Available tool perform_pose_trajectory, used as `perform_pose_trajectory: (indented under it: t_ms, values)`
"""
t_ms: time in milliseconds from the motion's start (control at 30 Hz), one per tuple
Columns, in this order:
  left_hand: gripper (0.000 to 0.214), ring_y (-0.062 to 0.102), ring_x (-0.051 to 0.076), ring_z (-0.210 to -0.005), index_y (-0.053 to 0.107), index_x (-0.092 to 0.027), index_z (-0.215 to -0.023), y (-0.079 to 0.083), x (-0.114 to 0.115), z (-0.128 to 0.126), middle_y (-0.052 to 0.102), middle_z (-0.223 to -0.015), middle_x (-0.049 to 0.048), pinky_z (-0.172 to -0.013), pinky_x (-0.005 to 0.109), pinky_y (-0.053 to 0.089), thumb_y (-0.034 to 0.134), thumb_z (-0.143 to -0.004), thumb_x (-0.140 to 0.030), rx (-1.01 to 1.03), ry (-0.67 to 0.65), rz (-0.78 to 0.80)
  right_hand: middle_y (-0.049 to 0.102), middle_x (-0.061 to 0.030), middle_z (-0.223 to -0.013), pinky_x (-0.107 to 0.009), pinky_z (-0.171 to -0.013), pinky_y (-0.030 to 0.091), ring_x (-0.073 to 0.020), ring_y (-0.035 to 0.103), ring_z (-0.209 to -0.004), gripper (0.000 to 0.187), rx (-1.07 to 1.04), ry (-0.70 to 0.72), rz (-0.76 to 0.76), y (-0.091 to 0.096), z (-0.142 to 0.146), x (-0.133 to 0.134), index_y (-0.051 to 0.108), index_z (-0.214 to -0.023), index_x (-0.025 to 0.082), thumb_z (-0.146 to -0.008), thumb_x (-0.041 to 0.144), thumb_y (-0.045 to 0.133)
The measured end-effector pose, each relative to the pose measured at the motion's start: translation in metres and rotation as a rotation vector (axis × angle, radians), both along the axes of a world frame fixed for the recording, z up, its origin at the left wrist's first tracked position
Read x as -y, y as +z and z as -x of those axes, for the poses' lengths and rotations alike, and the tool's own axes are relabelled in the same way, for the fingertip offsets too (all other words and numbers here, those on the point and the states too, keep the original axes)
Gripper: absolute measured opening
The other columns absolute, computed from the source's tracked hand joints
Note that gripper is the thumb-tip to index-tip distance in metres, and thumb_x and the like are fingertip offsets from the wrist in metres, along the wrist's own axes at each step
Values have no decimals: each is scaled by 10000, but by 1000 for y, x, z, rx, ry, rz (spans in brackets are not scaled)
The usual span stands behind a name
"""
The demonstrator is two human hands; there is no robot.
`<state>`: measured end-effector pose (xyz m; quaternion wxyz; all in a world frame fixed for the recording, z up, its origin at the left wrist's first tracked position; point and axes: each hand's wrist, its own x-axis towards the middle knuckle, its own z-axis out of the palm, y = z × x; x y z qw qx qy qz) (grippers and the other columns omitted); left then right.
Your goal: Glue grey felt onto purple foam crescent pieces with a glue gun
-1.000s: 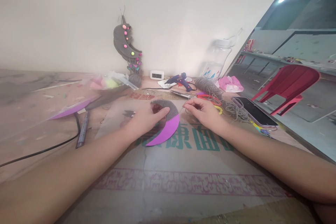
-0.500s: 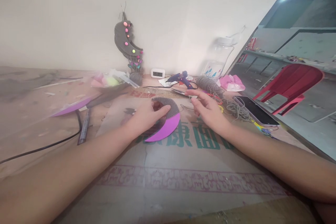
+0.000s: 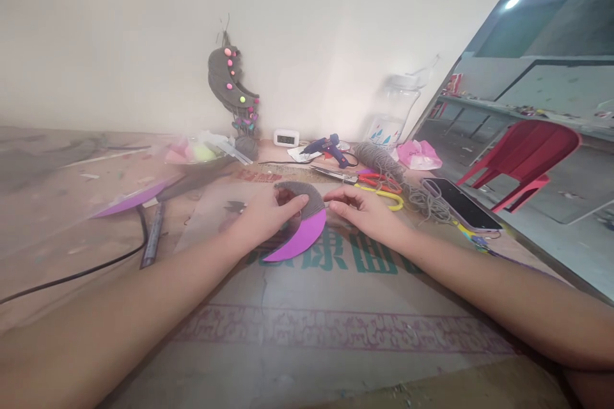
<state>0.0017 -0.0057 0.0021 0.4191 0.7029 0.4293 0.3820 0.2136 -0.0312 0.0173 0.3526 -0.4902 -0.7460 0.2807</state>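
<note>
A purple crescent moon cutout, its upper part wound with grey yarn, is gripped by my left hand, thumb on top of the wound part. The left fingers behind it are partly hidden. Close to the crescent's right edge, my right hand has thumb and forefinger pinched together on a thin strand of the yarn, barely visible at the fingertips. Behind the right hand lie scissors with red and yellow handles, and a loose grey yarn skein.
A blue glue gun, small white clock and clear bottle stand along the back. A decorated grey moon hangs on the white board. The phone lies right; a marker and black cable lie left.
My right hand has come left and down to the crescent's edge, its fingers closing to a pinch. The scissors handles show more now. My left hand keeps its hold; the view shifted slightly.
</note>
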Motion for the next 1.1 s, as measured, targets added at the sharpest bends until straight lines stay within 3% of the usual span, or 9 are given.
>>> perform_pose_trajectory:
  t_ms: [167,533,667,767,900,1100]
  values:
    - [287,564,174,-608,621,-182,-738,2,1,0,624,-654,21,-575,285,416,565,-760,-463,-11,-13,11,610,-23,-774,-282,-645,429,-144,534,-696,173,71,-11,-61,0,1,0,652,-795,181,-814,336,578]
    - [309,548,155,-615,590,-166,-739,10,7,2,611,-668,8,-562,260,387,553,-776,-470,-54,-51,46,614,-26,-792,-275,-643,424,-137,538,-704,188,90,-9,-71,-6,-1,-5,660,-810,172,-824,329,558]
    - [286,553,153,-632,587,-173,-741,8,5,1,611,-672,0,-594,265,399,556,-784,-454,-46,-49,27,620,-45,-904,-277,-617,428,-132,533,-685,253,57,-33,-73,-8,-4,-7,658,-1011,182,-841,271,493]
    - [304,572,165,-629,592,-173,-732,6,3,1,624,-660,8,-604,279,413,556,-780,-471,-65,-32,37,607,-57,-1033,-290,-686,439,-153,552,-810,335,-38,-112,-182,-4,-6,-4,592,-1152,200,-860,232,432]
    - [328,588,175,-641,622,-170,-759,4,1,1,650,-680,20,-614,288,421,565,-768,-493,-90,-30,24,642,-65,-986,-322,-810,427,-190,559,-936,260,-19,-65,-196,3,-2,1,652,-996,180,-894,313,453]
    - [372,572,148,-636,619,-161,-810,2,1,2,637,-704,20,-621,275,425,560,-780,-526,-68,-77,17,577,-12,-752,-259,-638,403,-128,510,-685,201,-2,51,-91,1,5,1,615,-767,164,-843,336,545]
